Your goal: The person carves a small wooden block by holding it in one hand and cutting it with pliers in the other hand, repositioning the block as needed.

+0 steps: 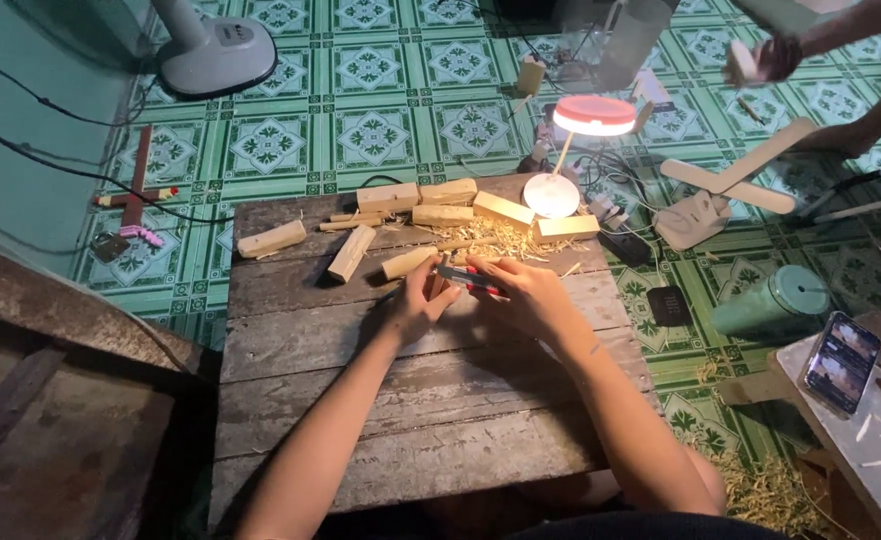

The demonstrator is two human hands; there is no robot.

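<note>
Currently: both hands work a wood piece at the far middle of the plank table (pixel 381 400).

Left hand (pixel 419 300) grips a short wood piece (pixel 408 262), its free end pointing far-left. Right hand (pixel 521 295) is clenched on a red-handled knife (pixel 466 277), blade touching the piece. Shavings (pixel 486 238) lie just beyond the hands, among cut wood blocks (pixel 441 205). A lit lamp (pixel 593 116) stands at the far right table edge. Another person's hand (pixel 776 57) shows far right, well apart.

Single head-worn view, looking steeply down and forward, close above a plank table (pixel 411 400), tiled floor (pixel 381 110) beyond
</note>
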